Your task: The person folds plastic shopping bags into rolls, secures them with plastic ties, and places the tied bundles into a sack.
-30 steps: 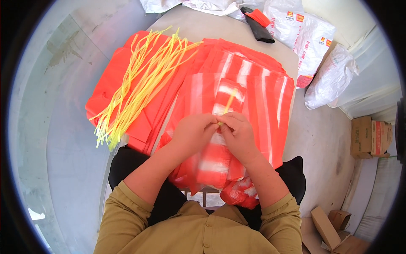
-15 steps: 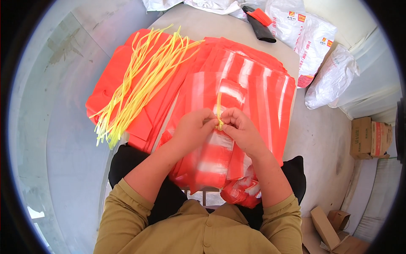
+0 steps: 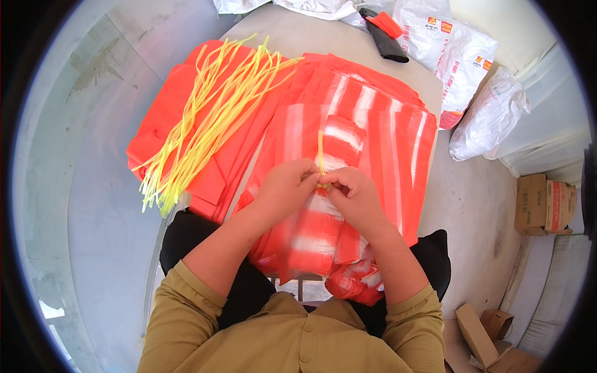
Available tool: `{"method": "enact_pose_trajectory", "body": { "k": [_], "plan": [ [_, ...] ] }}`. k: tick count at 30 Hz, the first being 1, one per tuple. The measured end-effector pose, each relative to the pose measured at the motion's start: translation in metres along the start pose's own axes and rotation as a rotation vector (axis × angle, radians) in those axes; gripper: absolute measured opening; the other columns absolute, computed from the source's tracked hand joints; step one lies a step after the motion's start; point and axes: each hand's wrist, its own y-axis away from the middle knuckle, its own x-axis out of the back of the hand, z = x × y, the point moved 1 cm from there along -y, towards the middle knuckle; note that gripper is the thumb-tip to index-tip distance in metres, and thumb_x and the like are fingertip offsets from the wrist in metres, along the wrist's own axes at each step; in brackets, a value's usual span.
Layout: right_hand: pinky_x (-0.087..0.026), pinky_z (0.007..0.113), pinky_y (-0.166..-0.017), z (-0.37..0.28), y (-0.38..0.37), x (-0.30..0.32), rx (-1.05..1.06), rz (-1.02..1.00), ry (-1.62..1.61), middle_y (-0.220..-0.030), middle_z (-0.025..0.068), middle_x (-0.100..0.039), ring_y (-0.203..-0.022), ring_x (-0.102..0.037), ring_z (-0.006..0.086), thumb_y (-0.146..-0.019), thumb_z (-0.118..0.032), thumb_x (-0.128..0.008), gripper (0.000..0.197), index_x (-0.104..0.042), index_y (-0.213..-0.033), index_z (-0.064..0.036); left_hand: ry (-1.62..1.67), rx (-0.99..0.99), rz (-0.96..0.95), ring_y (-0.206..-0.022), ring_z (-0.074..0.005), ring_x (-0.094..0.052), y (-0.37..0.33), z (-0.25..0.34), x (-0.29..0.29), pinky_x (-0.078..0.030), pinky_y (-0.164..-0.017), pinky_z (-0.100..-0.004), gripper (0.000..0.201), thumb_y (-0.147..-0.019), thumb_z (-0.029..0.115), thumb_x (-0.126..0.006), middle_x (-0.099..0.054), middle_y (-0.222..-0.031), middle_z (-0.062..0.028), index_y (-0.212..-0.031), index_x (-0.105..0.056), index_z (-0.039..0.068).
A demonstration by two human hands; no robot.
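Observation:
My left hand and my right hand meet fingertip to fingertip above a red-and-white striped plastic bundle. Both pinch one thin yellow strip, whose free end sticks up away from me. A small yellow loop or knot sits between the fingertips, mostly hidden by them. Beneath lie layered red plastic sheets with pale stripes, spread across the table. To the left, a bunch of loose yellow strips rests on folded plain red sheets.
The table's grey top shows at the far side, with a black roll and a small red piece on it. White printed sacks stand behind at right. Cardboard boxes sit by the right wall; opened cardboard lies lower right.
The fingers of my right hand have curled in and closed tighter over the yellow knot. My left hand stays nearly in place.

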Motion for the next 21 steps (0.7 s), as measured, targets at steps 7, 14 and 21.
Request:
{"method": "enact_pose_trajectory", "body": {
  "k": [7,14,21],
  "plan": [
    [-0.054,0.038,-0.078,0.002,0.005,-0.003,-0.085,0.062,0.027,-0.095,0.0115,-0.071,-0.088,-0.066,0.0284,-0.084,0.001,-0.064,0.022,-0.073,-0.102,-0.0067,-0.018,-0.004,-0.019,-0.080,-0.0127,-0.063,-0.002,0.000,-0.003,-0.051,-0.072,-0.0295,0.014,-0.099,0.013,-0.065,-0.069,-0.086,-0.0078,-0.102,-0.067,-0.001],
    [-0.053,0.038,-0.076,-0.008,0.003,-0.002,-0.094,0.041,0.062,-0.091,0.0118,-0.068,-0.087,-0.066,0.0283,-0.084,-0.001,-0.068,0.021,-0.068,-0.104,-0.0062,0.019,-0.017,-0.024,-0.080,-0.0122,-0.064,-0.002,-0.004,-0.002,-0.052,-0.073,-0.0292,0.014,-0.099,0.013,-0.064,-0.069,-0.086,-0.0070,-0.102,-0.067,-0.001],
    [-0.052,0.034,-0.075,-0.003,0.005,-0.004,-0.199,0.069,-0.041,-0.092,0.0091,-0.068,-0.081,-0.065,0.0219,-0.087,-0.003,-0.067,0.023,-0.063,-0.110,-0.0057,0.024,0.014,-0.033,-0.080,-0.0123,-0.065,-0.002,-0.001,-0.002,-0.052,-0.073,-0.0290,0.014,-0.100,0.012,-0.063,-0.070,-0.087,-0.0070,-0.102,-0.067,-0.001]
  ]
}}
